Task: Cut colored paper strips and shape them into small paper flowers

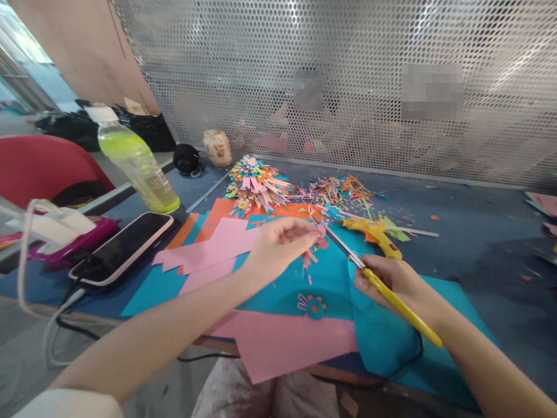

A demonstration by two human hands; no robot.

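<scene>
My left hand [289, 241] pinches a small pink paper circle [322, 230] between thumb and fingers. In my right hand [391, 281] is a pair of scissors [391, 299] with yellow handles, the blades pointing at the pink circle. Whether the blades touch it I cannot tell. Below the hands lie blue paper sheets [278, 299] with pink snippets on them. A blue paper flower [315, 307] with orange dots and pink loops rests near the front. A pink sheet [296, 342] overhangs the table's front edge.
A yellow glue gun [374, 232] lies behind my right hand. Farther back are a cone of colourful paper fringe [256, 186] and a heap of paper scraps [339, 188]. At left stand a green drink bottle [134, 159], a phone [124, 247] and a magenta power strip [73, 238] with cables.
</scene>
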